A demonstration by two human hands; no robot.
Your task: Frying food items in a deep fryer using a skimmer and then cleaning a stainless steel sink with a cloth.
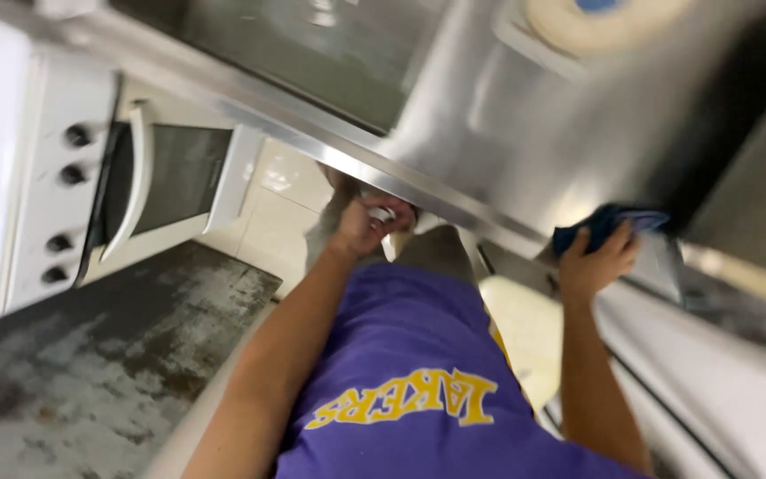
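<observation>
Right hand (597, 263) grips a bunched dark blue cloth (607, 224), fingers curled over it, pressing it against the front edge of the brushed stainless steel sink counter (525, 133). The cloth sits just above the knuckles, touching the steel; its far end pokes out toward the dark shadowed part of the sink to the right of the hand.

Left hand (367, 226) is closed into a loose fist around a small white object (382, 214), too blurred to identify. It is held right under the steel counter's front rim; touching or not, cannot tell. Both hands are well apart, left hand lower along the rim, right hand further up.

Left of the left hand, across pale glossy floor tiles (278, 200), stands a white oven with black knobs (55, 191), its glass door with white handle slightly ajar. Below the left forearm lies a grey mottled worn flat surface (99, 355). Between the arms is the person's purple garment with yellow lettering (410, 372). Above the right hand, at the frame top, is a round cream-coloured object with a blue centre (596, 18) on the counter. Whole frame is motion-blurred.
</observation>
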